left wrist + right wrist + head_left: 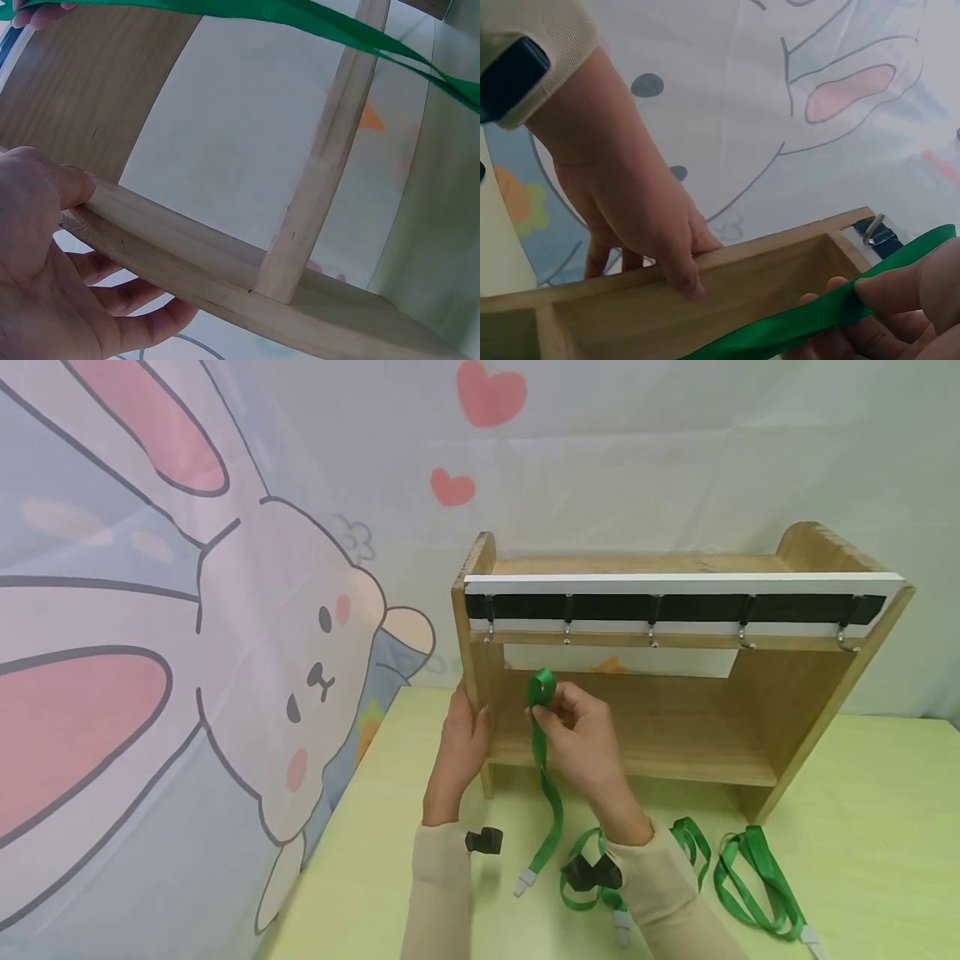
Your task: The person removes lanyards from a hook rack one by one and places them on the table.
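My left hand (460, 752) grips the left side panel of a wooden shelf (135, 236), thumb on the inner face and fingers around the outside. Between thumb and fingers, my right hand (588, 750) pinches a green lanyard (551, 802) near its looped top. The strap hangs down in front of the shelf, and its pale clip end (527, 878) is at the table. Above this hand, a row of metal hooks (567, 631) runs along a black strip (611, 608) on the shelf's front; no lanyard hangs on them.
More green lanyards lie on the pale green table (892, 793), one bundle (780, 893) at the right and others partly hidden under my right forearm. Behind the shelf hangs a cloth backdrop (637, 468) with hearts and a cartoon rabbit.
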`<state>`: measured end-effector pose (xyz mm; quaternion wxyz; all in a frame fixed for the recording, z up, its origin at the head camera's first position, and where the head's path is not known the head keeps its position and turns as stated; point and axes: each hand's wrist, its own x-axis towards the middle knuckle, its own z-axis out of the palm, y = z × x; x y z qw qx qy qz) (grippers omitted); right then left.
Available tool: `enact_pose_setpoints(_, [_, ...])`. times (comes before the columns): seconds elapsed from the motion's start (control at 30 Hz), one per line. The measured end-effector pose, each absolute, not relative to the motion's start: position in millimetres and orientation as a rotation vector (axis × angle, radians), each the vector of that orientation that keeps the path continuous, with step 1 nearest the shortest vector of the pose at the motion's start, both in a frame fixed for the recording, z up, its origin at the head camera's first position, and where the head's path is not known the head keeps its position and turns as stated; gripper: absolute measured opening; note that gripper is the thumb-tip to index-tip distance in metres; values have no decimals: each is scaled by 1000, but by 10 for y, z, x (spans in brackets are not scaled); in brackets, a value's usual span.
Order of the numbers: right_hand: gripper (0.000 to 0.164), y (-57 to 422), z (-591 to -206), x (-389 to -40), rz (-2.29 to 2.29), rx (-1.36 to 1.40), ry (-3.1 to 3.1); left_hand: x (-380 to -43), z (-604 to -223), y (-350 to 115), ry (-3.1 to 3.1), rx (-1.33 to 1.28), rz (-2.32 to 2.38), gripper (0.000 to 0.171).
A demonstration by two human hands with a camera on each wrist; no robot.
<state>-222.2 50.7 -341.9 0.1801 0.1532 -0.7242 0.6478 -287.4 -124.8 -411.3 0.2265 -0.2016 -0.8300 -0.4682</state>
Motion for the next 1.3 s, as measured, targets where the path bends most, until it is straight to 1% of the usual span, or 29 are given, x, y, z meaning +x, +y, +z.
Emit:
enact_pose_setpoints(0.27, [9,417,-3555,-2131,1987,482,-1993,-2849,-4102,-1247,-2308,-542,-1280,58])
enact_pose_setpoints(0.5, [10,373,-3643,-2033,2019,458,-2042,-2841,-4086,-1243,-2320,-523,-1294,58])
enact_pose_setpoints(0.7, [10,334,-3775,-1992,2079,414,-2037,-2846,-4088,-1246,-2316,-541,-1289,58])
enact_pose_setpoints(1.03, [4,331,-3973,-1929,2217,300,-2125,-2833,-4086,-1257,-2320,-520,-1298,59])
enact_pose_setpoints(1.3, [7,379,-4134,-1924,2249,261,-2151,-2832,-4081,-1251,-2319,-527,-1284,59])
